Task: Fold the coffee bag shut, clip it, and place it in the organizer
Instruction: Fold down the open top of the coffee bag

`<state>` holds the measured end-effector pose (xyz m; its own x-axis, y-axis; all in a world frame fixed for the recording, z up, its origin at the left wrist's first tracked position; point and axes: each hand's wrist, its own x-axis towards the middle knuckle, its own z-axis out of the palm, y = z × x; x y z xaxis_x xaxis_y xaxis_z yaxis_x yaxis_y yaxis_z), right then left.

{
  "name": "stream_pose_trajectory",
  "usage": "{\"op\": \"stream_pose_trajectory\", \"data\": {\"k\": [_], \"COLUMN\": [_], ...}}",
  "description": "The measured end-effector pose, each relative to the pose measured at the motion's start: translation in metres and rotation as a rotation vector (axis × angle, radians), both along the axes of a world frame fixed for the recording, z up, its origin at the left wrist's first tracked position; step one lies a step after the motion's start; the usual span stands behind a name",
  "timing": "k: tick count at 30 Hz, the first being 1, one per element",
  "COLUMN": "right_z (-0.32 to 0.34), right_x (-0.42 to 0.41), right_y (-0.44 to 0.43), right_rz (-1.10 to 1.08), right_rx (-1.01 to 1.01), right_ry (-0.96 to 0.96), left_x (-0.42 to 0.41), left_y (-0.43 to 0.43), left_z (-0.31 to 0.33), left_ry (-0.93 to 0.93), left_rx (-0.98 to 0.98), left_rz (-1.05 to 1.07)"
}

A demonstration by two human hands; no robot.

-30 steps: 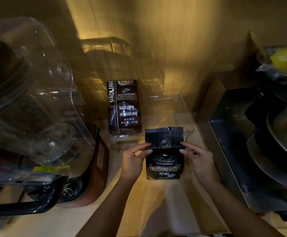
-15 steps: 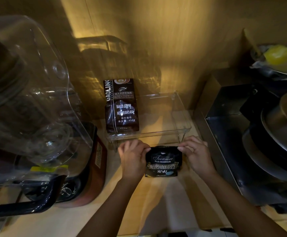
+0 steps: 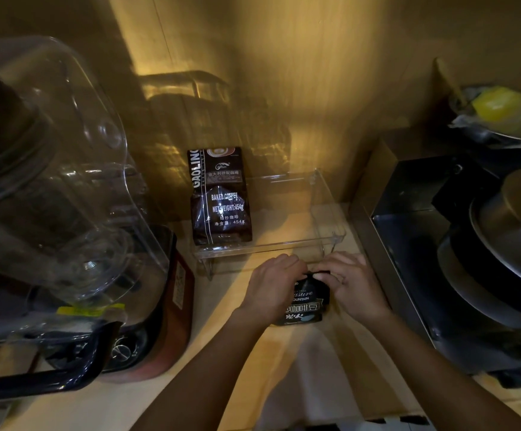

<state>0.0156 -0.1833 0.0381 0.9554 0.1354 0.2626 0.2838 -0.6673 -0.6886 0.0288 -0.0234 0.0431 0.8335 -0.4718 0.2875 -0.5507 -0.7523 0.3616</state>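
A small black coffee bag (image 3: pixel 307 301) with pale lettering stands on the wooden counter in front of me. My left hand (image 3: pixel 273 287) and my right hand (image 3: pixel 352 283) both press down on its folded top, fingertips almost meeting, hiding the upper part of the bag. Just behind it stands a clear plastic organizer (image 3: pixel 330 222) on short legs. Inside its left end stands a tall dark brown coffee bag (image 3: pixel 219 197) marked BAKED COFFEE. No clip is visible.
A big blender with a clear jug (image 3: pixel 51 194) and red base (image 3: pixel 172 306) fills the left side. On the right a metal tray (image 3: pixel 408 237) holds stacked dark pans (image 3: pixel 501 259). A wooden wall rises close behind the organizer.
The bag's tall open top has been folded down, so the bag stands much shorter. Both hands moved from its sides onto the top, closing toward each other.
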Motion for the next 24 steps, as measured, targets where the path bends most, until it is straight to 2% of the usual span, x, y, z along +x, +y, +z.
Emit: {"op": "stream_pose_trajectory", "data": {"k": [7,12,16,19,24], "right_z": [0.001,-0.004,-0.003,-0.004,-0.007], "right_x": [0.000,0.003,0.003,0.003,0.005], "right_y": [0.014,0.007,0.004,0.010,0.004], "right_rz": [0.048,0.005,0.009,0.054,-0.020], "right_rx": [-0.236,-0.277,-0.231,-0.262,-0.328], "right_ry": [-0.164,-0.206,-0.194,-0.216,-0.216], "left_x": [0.000,0.000,0.001,0.001,0.001], "left_y": [0.003,0.005,0.005,0.003,0.003], "left_z": [-0.002,0.001,0.001,0.000,-0.002], "left_ry": [0.064,0.070,0.068,0.043,0.033], "left_rx": [-0.065,-0.091,-0.112,-0.088,-0.053], "left_rz": [0.005,0.012,0.018,0.019,0.020]}}
